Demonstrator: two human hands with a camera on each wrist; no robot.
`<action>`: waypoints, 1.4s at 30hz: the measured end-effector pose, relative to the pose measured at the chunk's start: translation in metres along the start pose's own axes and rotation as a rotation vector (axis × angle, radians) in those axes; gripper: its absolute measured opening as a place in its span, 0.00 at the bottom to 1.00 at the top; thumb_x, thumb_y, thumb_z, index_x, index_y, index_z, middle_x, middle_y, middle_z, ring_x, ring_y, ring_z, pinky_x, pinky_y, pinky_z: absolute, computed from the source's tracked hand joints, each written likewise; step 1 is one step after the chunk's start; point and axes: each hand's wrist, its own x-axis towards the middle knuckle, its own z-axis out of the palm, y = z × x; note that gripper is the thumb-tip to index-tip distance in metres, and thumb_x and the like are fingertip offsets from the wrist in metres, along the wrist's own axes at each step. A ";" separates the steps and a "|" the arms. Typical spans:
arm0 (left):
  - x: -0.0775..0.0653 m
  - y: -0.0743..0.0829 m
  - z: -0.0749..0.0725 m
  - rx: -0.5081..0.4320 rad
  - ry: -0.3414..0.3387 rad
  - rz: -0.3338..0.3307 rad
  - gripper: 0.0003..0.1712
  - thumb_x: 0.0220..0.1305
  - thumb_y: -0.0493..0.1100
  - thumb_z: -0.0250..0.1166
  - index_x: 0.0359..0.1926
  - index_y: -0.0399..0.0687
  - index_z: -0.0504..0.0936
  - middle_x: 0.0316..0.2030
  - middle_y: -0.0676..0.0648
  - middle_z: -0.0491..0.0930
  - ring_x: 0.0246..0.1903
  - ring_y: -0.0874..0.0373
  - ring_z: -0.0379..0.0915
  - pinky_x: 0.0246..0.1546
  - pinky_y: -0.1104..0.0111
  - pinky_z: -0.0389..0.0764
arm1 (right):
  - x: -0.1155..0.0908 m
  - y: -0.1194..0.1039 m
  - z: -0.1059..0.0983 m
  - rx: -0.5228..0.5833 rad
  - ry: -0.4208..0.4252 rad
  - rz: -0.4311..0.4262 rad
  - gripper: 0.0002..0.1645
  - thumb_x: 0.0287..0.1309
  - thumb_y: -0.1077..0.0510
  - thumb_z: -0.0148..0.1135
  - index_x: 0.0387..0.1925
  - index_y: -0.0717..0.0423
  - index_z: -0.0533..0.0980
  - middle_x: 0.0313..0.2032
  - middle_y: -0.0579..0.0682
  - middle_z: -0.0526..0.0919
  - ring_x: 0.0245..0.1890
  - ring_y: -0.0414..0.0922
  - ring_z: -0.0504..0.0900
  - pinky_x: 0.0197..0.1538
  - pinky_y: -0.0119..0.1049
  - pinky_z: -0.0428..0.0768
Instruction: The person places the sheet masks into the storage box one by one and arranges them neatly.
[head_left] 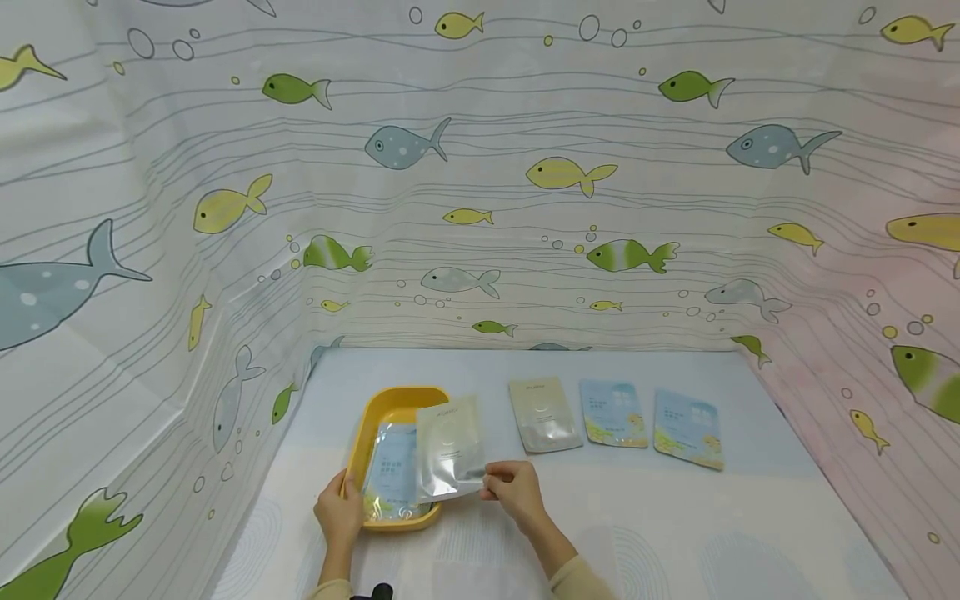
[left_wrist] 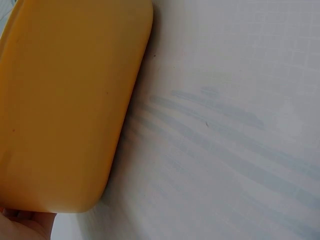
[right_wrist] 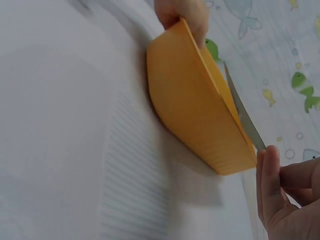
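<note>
A yellow plastic tray stands at the left of the table, and my left hand grips its left rim. Inside it lies a blue sachet with its face up. My right hand pinches the lower right corner of a cream and silver sachet, which slants over the tray's right side and hides part of it. The right wrist view shows that sachet edge-on at the rim, held between the thumb and fingers. In the left wrist view the tray's outer wall fills the left side.
Right of the tray, another cream sachet and two blue sachets, one in the middle and one farther right, lie in a row on the white table. A fish-patterned sheet encloses the back and sides.
</note>
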 end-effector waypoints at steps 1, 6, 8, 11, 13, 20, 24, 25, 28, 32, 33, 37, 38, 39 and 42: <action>0.000 0.000 0.000 0.001 -0.001 0.000 0.14 0.61 0.29 0.53 0.44 0.21 0.77 0.42 0.24 0.77 0.45 0.27 0.72 0.48 0.42 0.70 | 0.000 0.001 0.003 -0.001 -0.004 0.003 0.14 0.52 0.75 0.57 0.41 0.83 0.74 0.29 0.60 0.81 0.21 0.42 0.83 0.31 0.32 0.83; -0.001 0.000 0.000 0.002 0.002 0.004 0.14 0.61 0.29 0.53 0.44 0.21 0.77 0.42 0.24 0.77 0.45 0.27 0.72 0.48 0.42 0.71 | -0.001 0.003 0.015 -0.007 -0.011 -0.005 0.14 0.49 0.76 0.56 0.39 0.83 0.74 0.25 0.58 0.80 0.18 0.43 0.83 0.29 0.32 0.83; -0.001 0.000 0.000 0.000 0.001 0.002 0.14 0.61 0.29 0.53 0.44 0.21 0.77 0.42 0.24 0.77 0.45 0.27 0.72 0.48 0.42 0.70 | -0.001 0.004 0.020 -0.011 -0.005 -0.009 0.13 0.48 0.76 0.55 0.38 0.82 0.75 0.24 0.58 0.80 0.17 0.44 0.83 0.28 0.32 0.82; 0.000 0.000 0.000 -0.003 0.000 0.000 0.14 0.62 0.30 0.53 0.44 0.21 0.77 0.42 0.24 0.77 0.45 0.27 0.72 0.48 0.42 0.71 | 0.000 0.005 0.028 -0.026 0.005 -0.010 0.12 0.47 0.76 0.55 0.37 0.81 0.75 0.23 0.57 0.79 0.17 0.44 0.83 0.27 0.32 0.82; -0.001 0.000 0.000 -0.002 0.000 0.001 0.14 0.62 0.30 0.53 0.44 0.21 0.77 0.42 0.24 0.77 0.45 0.27 0.72 0.48 0.42 0.71 | 0.001 0.005 0.032 -0.040 0.011 -0.014 0.12 0.46 0.77 0.55 0.36 0.81 0.76 0.23 0.56 0.79 0.17 0.44 0.83 0.26 0.32 0.82; -0.003 -0.001 -0.001 -0.001 0.007 0.015 0.14 0.61 0.29 0.53 0.43 0.21 0.77 0.41 0.24 0.77 0.44 0.27 0.72 0.47 0.42 0.71 | 0.001 0.008 0.047 -0.069 0.018 0.008 0.11 0.44 0.77 0.54 0.33 0.77 0.76 0.21 0.54 0.79 0.17 0.45 0.83 0.26 0.32 0.82; -0.002 0.000 -0.001 -0.001 0.004 0.016 0.14 0.61 0.29 0.53 0.44 0.21 0.77 0.41 0.24 0.77 0.44 0.27 0.72 0.47 0.42 0.71 | 0.001 0.008 0.054 -0.078 0.028 0.006 0.10 0.45 0.76 0.54 0.33 0.77 0.76 0.22 0.53 0.78 0.18 0.48 0.83 0.26 0.34 0.82; -0.002 0.000 -0.001 -0.002 0.005 0.017 0.14 0.61 0.29 0.53 0.44 0.21 0.77 0.41 0.24 0.77 0.44 0.27 0.72 0.47 0.42 0.71 | 0.001 0.008 0.055 -0.084 0.031 0.000 0.10 0.44 0.76 0.54 0.33 0.77 0.76 0.22 0.53 0.78 0.19 0.50 0.84 0.26 0.35 0.83; -0.002 0.001 -0.002 -0.005 0.013 0.019 0.14 0.60 0.28 0.53 0.44 0.21 0.78 0.41 0.24 0.77 0.44 0.26 0.72 0.46 0.42 0.71 | 0.001 0.007 0.057 -0.102 0.029 -0.021 0.10 0.44 0.76 0.56 0.33 0.77 0.77 0.22 0.53 0.78 0.21 0.55 0.84 0.27 0.37 0.83; -0.003 0.002 -0.003 -0.008 0.036 0.033 0.13 0.59 0.28 0.54 0.42 0.21 0.78 0.39 0.24 0.78 0.41 0.26 0.73 0.44 0.41 0.71 | 0.001 0.009 0.061 -0.096 -0.004 -0.030 0.08 0.45 0.76 0.58 0.32 0.77 0.77 0.21 0.53 0.77 0.22 0.57 0.84 0.29 0.39 0.83; -0.003 0.001 -0.003 -0.008 0.040 0.036 0.13 0.59 0.28 0.54 0.42 0.21 0.78 0.39 0.24 0.78 0.41 0.26 0.73 0.43 0.41 0.72 | 0.002 0.010 0.062 -0.090 -0.015 -0.030 0.08 0.45 0.76 0.59 0.32 0.77 0.77 0.21 0.53 0.77 0.22 0.57 0.84 0.29 0.38 0.83; -0.003 0.000 -0.002 -0.007 0.046 0.042 0.13 0.59 0.29 0.54 0.42 0.22 0.78 0.39 0.24 0.78 0.40 0.26 0.74 0.43 0.41 0.72 | 0.002 0.012 0.066 -0.085 -0.041 -0.026 0.07 0.44 0.76 0.60 0.30 0.76 0.77 0.20 0.52 0.78 0.20 0.53 0.84 0.27 0.33 0.82; -0.003 -0.001 -0.001 -0.007 0.045 0.043 0.13 0.59 0.29 0.54 0.42 0.22 0.78 0.39 0.24 0.78 0.41 0.26 0.74 0.43 0.41 0.72 | 0.002 0.012 0.067 -0.088 -0.046 -0.030 0.07 0.44 0.75 0.61 0.30 0.76 0.77 0.20 0.52 0.79 0.20 0.53 0.84 0.26 0.33 0.82; -0.002 -0.002 -0.001 -0.008 0.045 0.041 0.13 0.59 0.28 0.54 0.42 0.22 0.79 0.39 0.24 0.78 0.41 0.26 0.74 0.44 0.42 0.72 | 0.002 0.011 0.068 -0.093 -0.049 -0.036 0.06 0.44 0.75 0.61 0.29 0.75 0.77 0.20 0.53 0.79 0.19 0.53 0.84 0.26 0.33 0.82; -0.002 -0.003 0.000 -0.007 0.043 0.042 0.13 0.59 0.28 0.54 0.42 0.22 0.79 0.39 0.24 0.78 0.41 0.27 0.74 0.44 0.42 0.72 | 0.002 0.011 0.070 -0.114 -0.065 -0.051 0.05 0.44 0.75 0.62 0.27 0.75 0.77 0.19 0.54 0.80 0.18 0.52 0.83 0.24 0.34 0.82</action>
